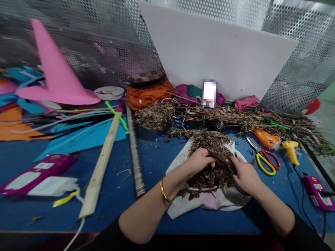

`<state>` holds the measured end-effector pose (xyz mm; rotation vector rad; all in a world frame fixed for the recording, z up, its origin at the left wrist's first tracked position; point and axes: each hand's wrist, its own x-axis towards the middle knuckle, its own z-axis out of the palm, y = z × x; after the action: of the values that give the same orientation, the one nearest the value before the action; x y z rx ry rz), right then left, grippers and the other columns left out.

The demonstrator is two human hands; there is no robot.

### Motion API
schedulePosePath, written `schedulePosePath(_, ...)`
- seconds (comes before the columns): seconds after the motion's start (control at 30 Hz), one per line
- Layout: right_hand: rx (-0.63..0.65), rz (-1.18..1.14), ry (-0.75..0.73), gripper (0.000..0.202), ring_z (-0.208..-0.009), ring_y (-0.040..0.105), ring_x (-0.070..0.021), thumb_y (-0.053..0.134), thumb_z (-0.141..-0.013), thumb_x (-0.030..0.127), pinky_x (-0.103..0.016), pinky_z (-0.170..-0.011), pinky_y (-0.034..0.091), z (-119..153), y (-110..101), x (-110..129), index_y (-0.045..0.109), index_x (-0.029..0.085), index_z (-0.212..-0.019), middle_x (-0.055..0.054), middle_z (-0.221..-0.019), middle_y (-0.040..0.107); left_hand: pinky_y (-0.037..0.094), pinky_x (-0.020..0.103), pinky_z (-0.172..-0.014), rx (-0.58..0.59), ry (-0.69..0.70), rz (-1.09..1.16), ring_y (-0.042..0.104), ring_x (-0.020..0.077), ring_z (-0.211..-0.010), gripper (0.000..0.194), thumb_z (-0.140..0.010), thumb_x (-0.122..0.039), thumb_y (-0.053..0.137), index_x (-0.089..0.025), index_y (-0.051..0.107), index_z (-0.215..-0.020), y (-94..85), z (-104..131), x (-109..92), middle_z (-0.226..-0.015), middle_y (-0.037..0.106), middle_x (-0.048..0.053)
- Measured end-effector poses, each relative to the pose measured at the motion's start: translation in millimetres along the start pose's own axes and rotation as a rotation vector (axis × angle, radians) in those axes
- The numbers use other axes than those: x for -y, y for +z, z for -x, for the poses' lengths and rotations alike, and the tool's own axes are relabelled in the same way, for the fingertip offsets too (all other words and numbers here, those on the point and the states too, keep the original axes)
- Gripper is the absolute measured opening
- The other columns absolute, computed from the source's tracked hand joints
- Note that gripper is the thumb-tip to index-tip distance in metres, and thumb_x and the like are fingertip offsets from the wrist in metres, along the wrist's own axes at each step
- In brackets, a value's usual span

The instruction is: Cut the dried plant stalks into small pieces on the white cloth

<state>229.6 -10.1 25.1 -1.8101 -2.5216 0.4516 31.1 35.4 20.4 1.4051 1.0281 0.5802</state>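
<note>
My blue tabletop [154, 157] carries a white cloth [180, 206] near its front edge, dry stems [230, 114] toward its back edge, scissors [261, 152] near its right edge, and a grey stick [134, 153] pointing backward.

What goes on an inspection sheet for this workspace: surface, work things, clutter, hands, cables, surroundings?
Surface: blue tabletop, strewn with plant crumbs.
Job's things: dark scissors over a dried plant heap on a white cloth.
Clutter: pink cone, yellow glue gun, red-and-yellow-handled scissors; dried stalks behind the heap.
Hands: right hand grips the dark scissors; left hand is at the blade end, hold unclear.
Cables: white cable runs over the front edge; black cable leaves the glue gun.
Surroundings: white board before perforated silver sheeting.
</note>
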Motion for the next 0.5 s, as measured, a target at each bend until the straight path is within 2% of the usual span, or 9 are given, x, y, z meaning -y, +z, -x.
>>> schedulePosePath(0.3,0.027,0.009,0.021,0.040,-0.089,0.054,-0.0178,0.046,-0.080,0.021,-0.023,-0.070,0.034,0.5,0.7,0.6,0.040,0.020,-0.119,-0.007,-0.103,0.055,0.025,0.022,-0.050,0.041,-0.044,0.003,0.033,0.0081,-0.047,0.015,-0.060,-0.021,0.048,-0.015,0.053,-0.047,-3.3,0.8,-1.0,-0.047,0.048,-0.003)
schedulePosePath(0.5,-0.025,0.005,-0.016,0.045,-0.090,0.054,-0.0190,0.047,-0.076,0.021,-0.025,-0.069,0.035,0.4,-0.3,0.6,0.038,0.020,-0.120,-0.008,-0.105,0.053,0.027,0.022,-0.051,0.034,-0.035,0.055,0.039,0.0085,-0.049,0.014,-0.063,-0.022,0.052,-0.013,0.060,-0.055,-1.9,-1.1,2.4,-0.051,0.053,-0.002)
